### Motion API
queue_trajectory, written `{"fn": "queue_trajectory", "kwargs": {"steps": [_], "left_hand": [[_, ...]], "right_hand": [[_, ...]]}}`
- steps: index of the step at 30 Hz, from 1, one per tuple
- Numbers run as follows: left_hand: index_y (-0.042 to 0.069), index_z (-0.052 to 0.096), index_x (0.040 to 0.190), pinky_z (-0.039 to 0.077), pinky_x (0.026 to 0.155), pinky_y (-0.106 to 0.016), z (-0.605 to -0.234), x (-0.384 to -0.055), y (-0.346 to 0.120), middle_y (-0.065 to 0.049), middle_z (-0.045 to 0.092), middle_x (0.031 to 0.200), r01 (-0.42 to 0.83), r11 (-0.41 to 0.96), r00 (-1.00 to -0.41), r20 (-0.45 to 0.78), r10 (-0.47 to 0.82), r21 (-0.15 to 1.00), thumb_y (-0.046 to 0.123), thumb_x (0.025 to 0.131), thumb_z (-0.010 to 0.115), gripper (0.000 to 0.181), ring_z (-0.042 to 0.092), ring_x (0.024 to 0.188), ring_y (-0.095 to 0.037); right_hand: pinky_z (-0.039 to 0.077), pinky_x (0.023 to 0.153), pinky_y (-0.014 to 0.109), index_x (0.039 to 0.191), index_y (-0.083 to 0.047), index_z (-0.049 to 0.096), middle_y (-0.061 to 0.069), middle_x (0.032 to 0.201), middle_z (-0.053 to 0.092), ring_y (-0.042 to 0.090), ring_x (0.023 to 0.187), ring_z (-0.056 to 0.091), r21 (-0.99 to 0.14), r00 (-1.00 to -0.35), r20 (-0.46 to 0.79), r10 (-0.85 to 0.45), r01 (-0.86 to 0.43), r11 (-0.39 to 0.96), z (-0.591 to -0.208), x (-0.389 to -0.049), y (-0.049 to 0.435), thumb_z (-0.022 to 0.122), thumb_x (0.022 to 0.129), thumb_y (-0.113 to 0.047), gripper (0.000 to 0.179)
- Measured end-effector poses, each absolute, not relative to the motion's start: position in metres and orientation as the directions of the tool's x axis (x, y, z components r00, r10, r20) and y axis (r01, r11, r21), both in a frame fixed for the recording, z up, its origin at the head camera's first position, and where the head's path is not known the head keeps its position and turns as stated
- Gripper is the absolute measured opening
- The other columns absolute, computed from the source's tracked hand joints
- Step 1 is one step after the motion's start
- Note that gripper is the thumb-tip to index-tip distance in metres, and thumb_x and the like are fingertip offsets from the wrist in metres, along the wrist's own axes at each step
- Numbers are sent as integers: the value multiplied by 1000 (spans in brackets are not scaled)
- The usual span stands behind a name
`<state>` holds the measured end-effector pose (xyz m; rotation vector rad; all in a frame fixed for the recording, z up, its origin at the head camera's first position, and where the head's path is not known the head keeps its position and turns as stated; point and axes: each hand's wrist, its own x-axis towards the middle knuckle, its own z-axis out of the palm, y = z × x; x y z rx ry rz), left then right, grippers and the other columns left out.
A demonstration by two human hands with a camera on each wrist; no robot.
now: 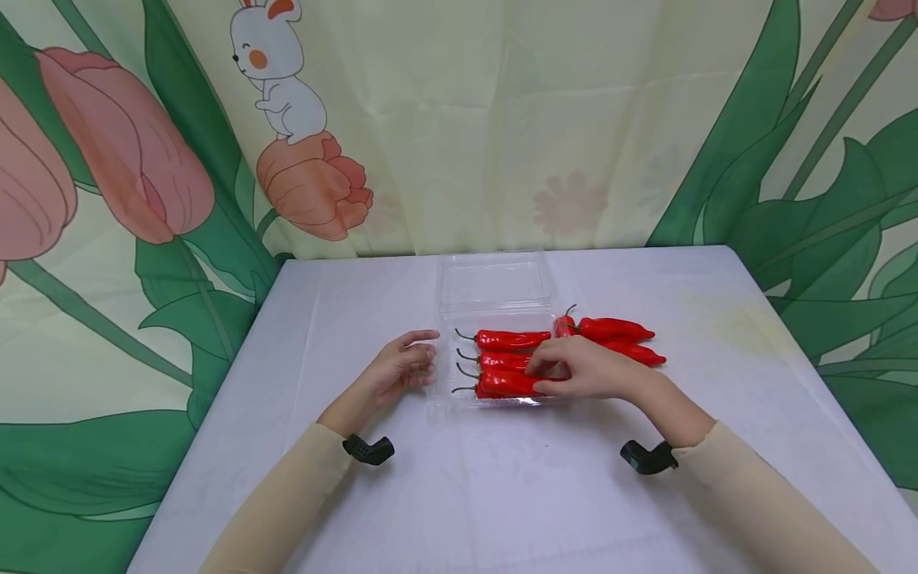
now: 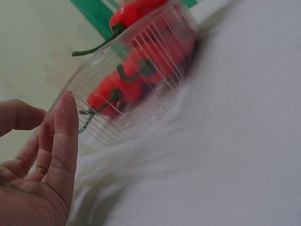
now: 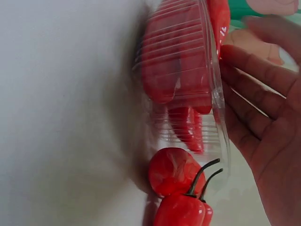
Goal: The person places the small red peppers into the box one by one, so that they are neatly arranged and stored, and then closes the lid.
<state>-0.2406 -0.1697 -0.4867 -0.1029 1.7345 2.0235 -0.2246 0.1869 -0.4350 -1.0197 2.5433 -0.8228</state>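
Note:
Several red chili peppers (image 1: 505,383) with dark curved stems lie side by side in a clear plastic box (image 1: 448,319), stems pointing left. My right hand (image 1: 584,368) is over the box's right side, its fingertips at the nearest pepper (image 3: 218,23), which stands above the rim. In the right wrist view the fingers are fairly straight, with the thumb apart from them. My left hand (image 1: 402,368) is beside the box's left wall; its relaxed fingers and thumb are right at the rim (image 2: 101,52) in the left wrist view.
The box's clear lid (image 1: 495,283) lies opened back behind it. More red peppers (image 1: 631,351) lie on the white-covered table (image 1: 488,494) to the right of the box. A curtain (image 1: 459,135) printed with tulips and a rabbit hangs behind the table.

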Motion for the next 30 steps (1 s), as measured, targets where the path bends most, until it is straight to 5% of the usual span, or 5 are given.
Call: {"fn": "queue_trajectory", "kwargs": {"steps": [10,15,30], "left_hand": [[5,47,147,61,65,-24,-486,-243,-171,-2,62,100,-383,-97,-891,-340,300,918,3,99,60,49,64,73,-12],[5,47,147,61,65,-24,-487,-243,-172,-2,62,100,-384,-98,-892,-341,298,918,3,100,60,49,64,74,-12],[4,47,146,61,64,-24,-486,-240,-169,-1,62,98,-387,-102,-888,-341,309,917,3,99,59,49,63,73,-12]], "right_hand": [[58,78,27,122,-19,73,-7,110,74,10,94,65,-583,-767,63,-638,-547,601,-429,-230,198,73,96,-28,28],[61,84,39,122,-13,73,-5,108,73,12,96,67,-587,-815,109,-570,-515,625,-425,-233,214,71,98,-18,25],[60,90,54,125,-5,70,11,116,73,31,107,70,-480,-892,84,-443,-426,767,-417,-230,260,77,91,-11,35]]}}
